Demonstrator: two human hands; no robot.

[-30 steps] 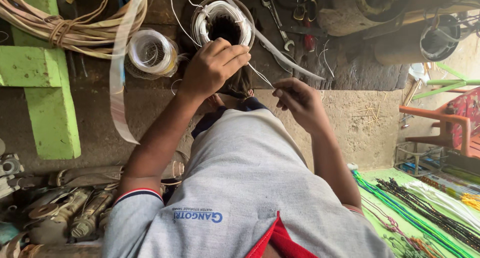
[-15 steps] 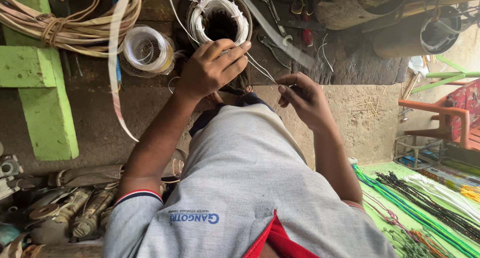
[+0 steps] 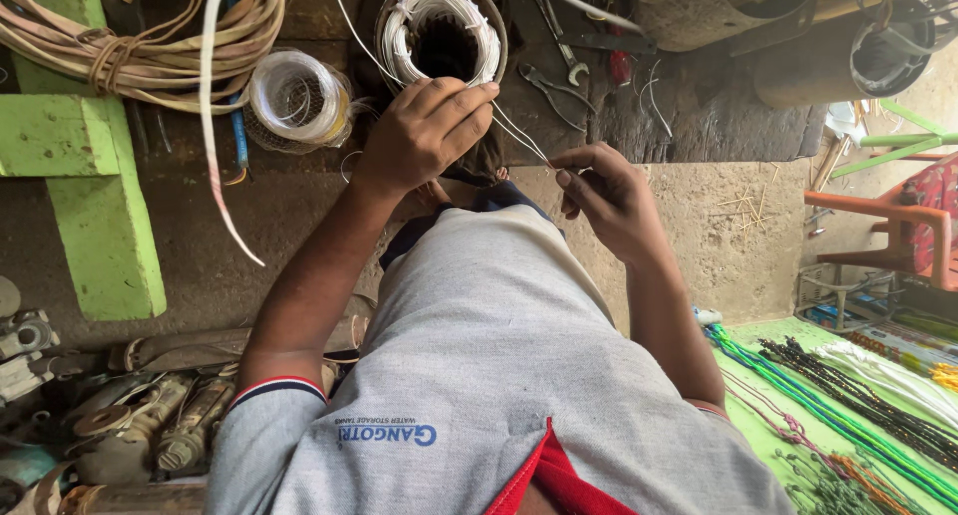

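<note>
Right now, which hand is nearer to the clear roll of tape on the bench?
The left hand. It rests on the white-wound coil, just beside the tape roll. The right hand is farther away, beyond the coil, pinching thin white wire.

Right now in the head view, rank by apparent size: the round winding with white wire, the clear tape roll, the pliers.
1. Round winding with white wire, largest.
2. Clear tape roll, somewhat smaller.
3. Pliers, smallest.
All lie at similar depth, so the order looks reliable.

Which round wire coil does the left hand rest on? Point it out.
The white-bound winding in the dark round housing, under the left hand. The other, a clear spool of thin wire, sits apart, untouched.
</note>
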